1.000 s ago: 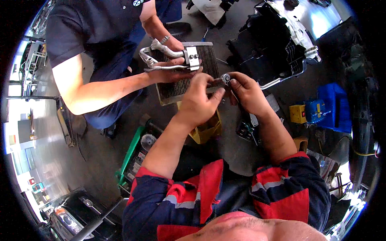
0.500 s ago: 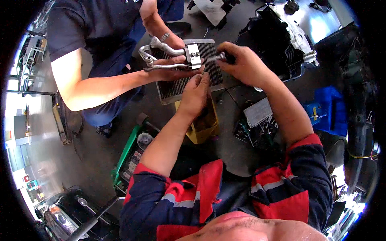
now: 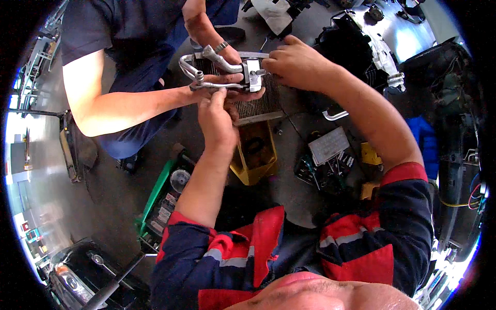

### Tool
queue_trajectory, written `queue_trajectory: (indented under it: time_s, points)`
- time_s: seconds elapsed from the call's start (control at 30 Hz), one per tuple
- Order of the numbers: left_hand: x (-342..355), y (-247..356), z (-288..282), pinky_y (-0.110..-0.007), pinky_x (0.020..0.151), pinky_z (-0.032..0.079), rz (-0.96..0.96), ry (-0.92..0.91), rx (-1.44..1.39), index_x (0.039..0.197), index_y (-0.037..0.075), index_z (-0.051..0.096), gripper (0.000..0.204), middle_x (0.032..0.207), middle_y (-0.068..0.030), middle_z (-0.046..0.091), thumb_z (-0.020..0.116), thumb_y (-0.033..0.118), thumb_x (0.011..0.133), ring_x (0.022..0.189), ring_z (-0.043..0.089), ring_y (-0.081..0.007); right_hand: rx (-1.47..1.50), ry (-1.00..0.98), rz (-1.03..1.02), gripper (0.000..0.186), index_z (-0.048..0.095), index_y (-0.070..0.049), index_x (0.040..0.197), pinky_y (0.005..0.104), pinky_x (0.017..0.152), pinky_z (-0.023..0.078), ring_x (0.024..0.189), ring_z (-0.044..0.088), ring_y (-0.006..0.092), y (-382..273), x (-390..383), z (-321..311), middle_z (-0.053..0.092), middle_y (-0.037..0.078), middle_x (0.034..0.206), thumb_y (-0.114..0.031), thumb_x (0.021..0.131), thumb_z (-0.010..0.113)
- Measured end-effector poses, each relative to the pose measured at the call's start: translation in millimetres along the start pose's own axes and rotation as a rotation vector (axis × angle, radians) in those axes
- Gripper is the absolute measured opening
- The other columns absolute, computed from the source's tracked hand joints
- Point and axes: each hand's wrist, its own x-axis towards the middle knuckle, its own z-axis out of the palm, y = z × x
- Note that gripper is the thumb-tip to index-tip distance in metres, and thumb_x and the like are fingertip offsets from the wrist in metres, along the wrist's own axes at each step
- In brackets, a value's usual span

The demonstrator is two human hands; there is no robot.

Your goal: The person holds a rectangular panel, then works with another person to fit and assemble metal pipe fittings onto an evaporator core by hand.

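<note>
A finned heat-exchanger core (image 3: 261, 106) with bent silvery metal pipes (image 3: 187, 64) is in front of me. The pipes end in a bright bolted block (image 3: 253, 75). My left hand (image 3: 219, 124) is closed, its thumb pressed to the underside of the lower pipe; its curled fingertips are partly hidden. My right hand (image 3: 299, 64) grips a tool with a short metal shaft (image 3: 259, 73), which meets the block from the right. The tool's handle is hidden in my fingers. A co-worker's hands (image 3: 230, 54) support the pipes and block from the left.
Below the core stands a yellow bin (image 3: 248, 174). To its right lie an opened tool set (image 3: 330, 147) and a blue bin (image 3: 423, 139). A green-edged piece of equipment (image 3: 157, 194) sits at lower left. A black housing (image 3: 336, 44) lies at upper right.
My left hand has shifted left, from below the block to the lower pipe. My right hand has moved slightly up and left, bringing the tool's shaft against the block.
</note>
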Motion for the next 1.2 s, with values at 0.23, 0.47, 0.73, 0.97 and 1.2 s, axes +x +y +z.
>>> queue_trajectory:
  time_s: [0.23, 0.47, 0.73, 0.97, 1.2]
  points:
    - [5, 11, 5, -0.021, 0.041, 0.031, 0.046, 0.091, 0.125, 0.102, 0.005, 0.052, 0.015, 0.078, -0.004, 0.059, 0.053, 0.018, 0.095, 0.05, 0.046, -0.0072, 0.044, -0.257, 0.204, 0.027, 0.063, -0.002, 0.093, 0.0414, 0.064, 0.051, 0.07, 0.064, 0.0298, 4, 11, 28, 0.066, 0.013, 0.077, -0.023, 0.078, 0.07]
    - [4, 14, 0, -0.023, 0.043, 0.033, 0.012, 0.022, 0.081, 0.096, 0.007, 0.055, 0.018, 0.071, -0.0041, 0.059, 0.051, 0.024, 0.097, 0.05, 0.048, -0.0087, -0.463, 0.13, -0.568, 0.019, 0.064, -0.007, 0.084, 0.0328, 0.056, 0.046, 0.057, 0.055, 0.02, 12, 27, 4, 0.054, 0.005, 0.066, -0.025, 0.084, 0.062]
    - [3, 11, 13, -0.022, 0.04, 0.034, 0.029, 0.13, 0.097, 0.1, 0.009, 0.054, 0.022, 0.069, -0.0018, 0.057, 0.05, 0.03, 0.099, 0.051, 0.05, -0.0091, -0.421, -0.014, -0.392, 0.027, 0.061, -0.002, 0.098, 0.04, 0.062, 0.048, 0.079, 0.066, 0.027, 1, 17, 3, 0.067, 0.013, 0.082, -0.021, 0.078, 0.062]
    - [6, 7, 0, -0.023, 0.042, 0.036, 0.041, -0.006, 0.246, 0.101, 0.01, 0.054, 0.02, 0.067, -0.0018, 0.057, 0.05, 0.03, 0.099, 0.052, 0.052, -0.0103, 0.082, -0.431, 0.329, 0.031, 0.061, -0.005, 0.105, 0.0392, 0.07, 0.048, 0.08, 0.065, 0.0291, -28, 14, -4, 0.068, 0.01, 0.087, -0.022, 0.08, 0.063]
    - [11, 7, 7, -0.025, 0.04, 0.036, 0.048, 0.135, 0.186, 0.1, 0.01, 0.054, 0.02, 0.066, 0.0, 0.053, 0.051, 0.029, 0.098, 0.05, 0.05, -0.0102, 0.091, -0.525, 0.43, 0.033, 0.063, -0.005, 0.105, 0.0447, 0.078, 0.051, 0.091, 0.065, 0.0364, -36, 27, -2, 0.068, 0.017, 0.094, -0.018, 0.075, 0.06]
